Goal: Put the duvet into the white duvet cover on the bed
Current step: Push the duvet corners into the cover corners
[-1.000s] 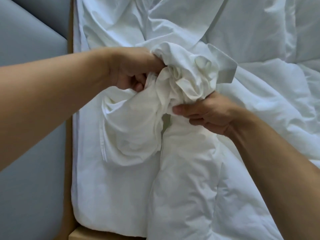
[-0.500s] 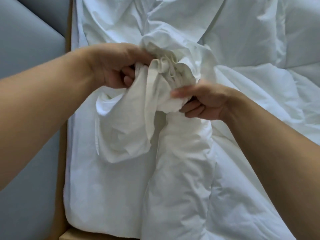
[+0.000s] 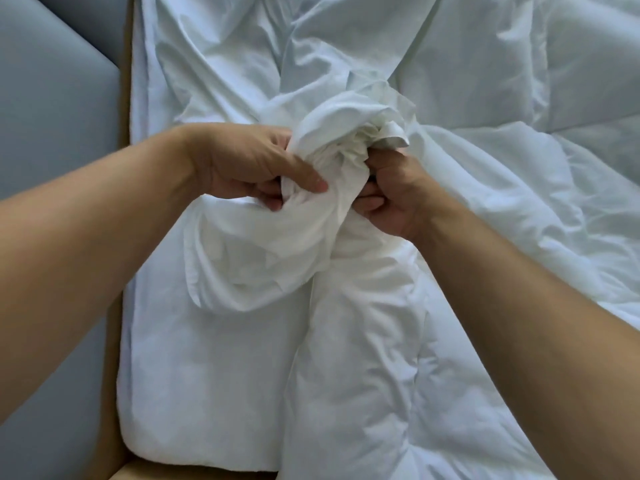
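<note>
Fingers L (image 3: 306, 173), R (image 3: 369, 204) tight round cover (image 3: 346, 133)

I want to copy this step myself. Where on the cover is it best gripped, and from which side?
Grip the bunched cover at its gathered neck, where the folds narrow above the duvet roll. Come from both sides, as the left hand and right hand do. The wad stands up off the bed, so each hand can probably close round it.
</note>
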{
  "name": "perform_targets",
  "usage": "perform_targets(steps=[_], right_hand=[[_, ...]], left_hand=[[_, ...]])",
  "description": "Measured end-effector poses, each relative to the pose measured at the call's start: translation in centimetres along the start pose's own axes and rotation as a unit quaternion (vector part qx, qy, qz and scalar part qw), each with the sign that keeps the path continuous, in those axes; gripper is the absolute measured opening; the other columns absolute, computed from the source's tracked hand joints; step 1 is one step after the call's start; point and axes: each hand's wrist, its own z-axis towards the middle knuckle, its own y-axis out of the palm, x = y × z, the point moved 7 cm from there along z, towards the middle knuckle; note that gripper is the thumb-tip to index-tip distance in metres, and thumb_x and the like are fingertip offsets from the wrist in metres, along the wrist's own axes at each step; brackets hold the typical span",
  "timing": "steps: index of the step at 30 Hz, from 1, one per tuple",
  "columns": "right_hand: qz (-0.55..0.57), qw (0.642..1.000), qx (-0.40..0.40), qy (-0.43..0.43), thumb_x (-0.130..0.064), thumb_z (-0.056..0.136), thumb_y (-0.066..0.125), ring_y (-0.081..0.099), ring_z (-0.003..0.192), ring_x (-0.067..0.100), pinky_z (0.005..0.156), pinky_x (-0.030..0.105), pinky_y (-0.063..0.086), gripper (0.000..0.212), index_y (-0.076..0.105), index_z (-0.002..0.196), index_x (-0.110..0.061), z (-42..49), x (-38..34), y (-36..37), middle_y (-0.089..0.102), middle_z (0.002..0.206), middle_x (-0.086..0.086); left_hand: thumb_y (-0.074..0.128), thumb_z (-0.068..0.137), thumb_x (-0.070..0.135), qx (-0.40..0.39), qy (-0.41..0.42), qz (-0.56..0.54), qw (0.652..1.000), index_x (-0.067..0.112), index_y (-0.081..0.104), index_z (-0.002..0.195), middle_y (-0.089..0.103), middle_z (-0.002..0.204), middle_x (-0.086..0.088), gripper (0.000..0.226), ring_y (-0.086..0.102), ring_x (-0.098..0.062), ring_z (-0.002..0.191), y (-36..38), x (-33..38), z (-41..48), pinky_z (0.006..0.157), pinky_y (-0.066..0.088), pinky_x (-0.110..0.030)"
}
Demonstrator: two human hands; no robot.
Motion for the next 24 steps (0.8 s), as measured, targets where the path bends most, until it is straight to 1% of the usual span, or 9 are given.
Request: perform_targets(steps=[2, 5, 8, 11, 13, 15, 18, 21, 24], right_hand=[[0.011, 0.999, -0.04, 0.027, -0.006, 0.096, 0.046, 0.016, 0.039, 0.004, 0.034, 0.017, 0.011, 0.037, 0.039, 0.064, -0.023, -0.3, 0.0, 0.0, 0.031, 0.049, -0.009], [-0.114, 0.977, -0.166, 0.076, -0.018, 0.075, 0.078, 0.014, 0.044, 0.005, 0.039, 0.02, 0.01, 0.035, 0.046, 0.063, -0.023, -1.9, 1.0, 1.6, 0.034, 0.055, -0.007], [-0.267, 0.949, -0.151, 0.067, -0.005, 0.065, 0.084, 0.017, 0.05, 0.009, 0.046, 0.025, 0.011, 0.042, 0.05, 0.052, -0.025, -2.2, 1.3, 1.5, 0.035, 0.056, -0.004], [-0.191, 0.976, -0.104, 0.026, 0.014, 0.077, 0.058, 0.017, 0.048, 0.007, 0.043, 0.021, 0.012, 0.045, 0.034, 0.061, -0.02, -1.7, 0.1, 0.6, 0.025, 0.057, -0.002], [-0.138, 0.987, -0.08, 0.002, 0.017, 0.082, 0.043, 0.014, 0.048, 0.006, 0.042, 0.02, 0.013, 0.045, 0.03, 0.063, -0.021, -1.6, -0.5, 0.3, 0.022, 0.057, -0.004], [-0.118, 0.992, -0.053, -0.009, 0.017, 0.083, 0.037, 0.012, 0.05, 0.008, 0.042, 0.021, 0.012, 0.045, 0.03, 0.062, -0.022, -1.5, -0.6, 0.4, 0.021, 0.057, -0.005], [-0.11, 0.994, -0.025, -0.01, 0.016, 0.083, 0.03, 0.013, 0.046, 0.007, 0.038, 0.019, 0.012, 0.041, 0.027, 0.066, -0.022, -1.1, -0.6, 0.7, 0.021, 0.055, -0.005], [-0.077, 0.995, -0.056, 0.016, 0.01, 0.081, 0.042, 0.015, 0.043, 0.005, 0.038, 0.019, 0.01, 0.037, 0.032, 0.067, -0.023, -1.1, -0.1, 1.0, 0.021, 0.057, -0.005], [-0.091, 0.976, -0.189, 0.062, -0.017, 0.078, 0.074, 0.014, 0.046, 0.003, 0.038, 0.017, 0.01, 0.034, 0.042, 0.071, -0.024, -2.0, 1.5, 3.1, 0.017, 0.068, -0.004]], left_hand=[[0.08, 0.077, 0.023, 0.035, 0.014, -0.071, 0.997, 0.024, 0.076, 0.078, 0.058, 0.06, 0.003, 0.004, 0.051, -0.006, 0.047, -1.3, 0.7, -0.3, 0.041, 0.043, -0.019], [0.07, 0.086, 0.021, 0.121, 0.034, -0.108, 0.986, 0.025, 0.064, 0.064, 0.038, 0.043, 0.012, 0.023, 0.03, -0.002, 0.034, -3.4, 1.4, 0.2, 0.036, 0.03, -0.017], [0.073, 0.085, 0.027, 0.12, 0.037, -0.046, 0.991, 0.027, 0.059, 0.071, 0.04, 0.052, 0.008, 0.02, 0.031, -0.006, 0.04, -2.7, 1.9, 0.7, 0.043, 0.026, -0.02], [0.085, 0.065, 0.037, 0.012, -0.011, 0.013, 1.0, 0.026, 0.073, 0.088, 0.058, 0.064, 0.003, 0.028, 0.049, -0.009, 0.047, -1.6, 1.1, -0.3, 0.041, 0.037, -0.02], [0.093, 0.061, 0.025, -0.039, -0.031, 0.076, 0.996, 0.03, 0.079, 0.08, 0.069, 0.074, 0.003, 0.024, 0.063, -0.011, 0.058, -1.1, 0.4, -1.0, 0.045, 0.046, -0.022], [0.09, 0.066, 0.014, -0.059, -0.021, 0.132, 0.989, 0.03, 0.077, 0.069, 0.067, 0.067, 0.006, 0.021, 0.061, -0.008, 0.056, -0.4, 0.2, -1.1, 0.049, 0.049, -0.021], [0.081, 0.074, 0.016, -0.067, 0.004, 0.125, 0.99, 0.023, 0.075, 0.07, 0.059, 0.062, 0.001, 0.009, 0.051, -0.009, 0.05, -0.2, 0.3, -1.9, 0.051, 0.049, -0.02], [0.08, 0.082, 0.019, -0.048, 0.044, 0.025, 0.998, 0.013, 0.071, 0.074, 0.048, 0.054, 0.0, 0.013, 0.037, -0.008, 0.038, -1.9, 0.7, -2.4, 0.04, 0.042, -0.022], [0.069, 0.086, 0.02, 0.073, 0.12, -0.106, 0.984, 0.016, 0.065, 0.074, 0.046, 0.046, 0.007, 0.014, 0.032, -0.003, 0.032, -3.6, 1.6, -1.8, 0.035, 0.033, -0.018]])
